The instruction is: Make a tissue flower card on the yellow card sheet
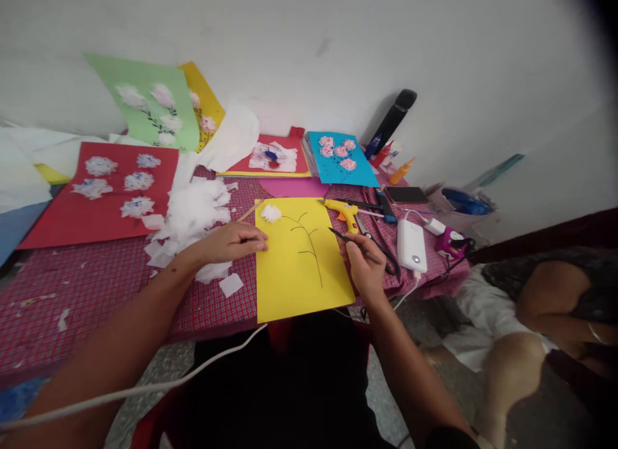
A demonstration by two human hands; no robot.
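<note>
In front of me lies a yellow sheet (290,288) with a thin dark stem and short branches drawn on it. A white crumpled-tissue flower (271,213) sits at its upper left, by the end of the stem. My left hand (241,241) rests on the sheet's left edge, fingers extended and close together, holding nothing. Between the fingers of my right hand (365,265) is a slim black pen (355,242), its tip pointing up and left, right of the drawn stem. Whether the tip touches the paper I cannot tell.
White tissue pieces (197,211) heap at left beside a red flower card (116,201). A yellow glue gun (344,212), a white power bank (412,245) and a phone (406,195) lie right. A blue flower card (338,156) stands behind. Another person's knee (514,365) is at lower right.
</note>
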